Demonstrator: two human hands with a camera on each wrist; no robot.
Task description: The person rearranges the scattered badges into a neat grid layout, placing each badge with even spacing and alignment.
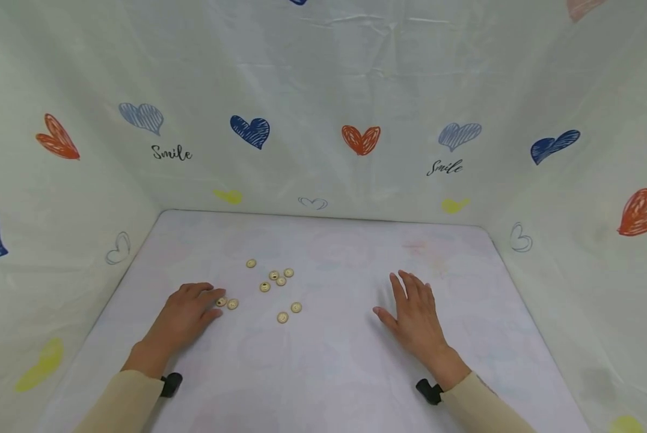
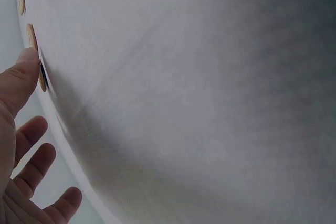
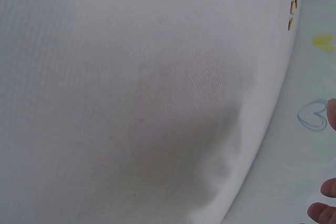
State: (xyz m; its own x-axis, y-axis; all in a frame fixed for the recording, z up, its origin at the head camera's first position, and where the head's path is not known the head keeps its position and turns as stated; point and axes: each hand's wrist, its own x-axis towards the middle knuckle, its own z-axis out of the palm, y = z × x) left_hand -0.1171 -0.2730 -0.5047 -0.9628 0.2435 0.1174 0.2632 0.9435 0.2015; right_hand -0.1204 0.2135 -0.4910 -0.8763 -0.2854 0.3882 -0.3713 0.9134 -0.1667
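Note:
Small round tan discs with raised rims lie on the white table, some with a dark mark in the middle. My left hand (image 1: 185, 316) is beside the nearest disc (image 1: 220, 302), its index fingertip overlapping that disc's edge in the head view. Another disc (image 1: 233, 304) lies just right of it. Seen from the left wrist, the thumb (image 2: 21, 77) is extended close by a tan disc (image 2: 32, 36), and the other fingers are loosely spread. On the right side of the table, my right hand (image 1: 415, 319) hovers with spread fingers, holding nothing.
A loose cluster of discs (image 1: 281, 281) lies near the table's middle, with a lone disc (image 1: 251, 263) behind and a pair of discs (image 1: 296, 307) in front. A white sheet (image 1: 312, 168) printed with hearts hangs around the table (image 1: 345, 373) at the back and sides.

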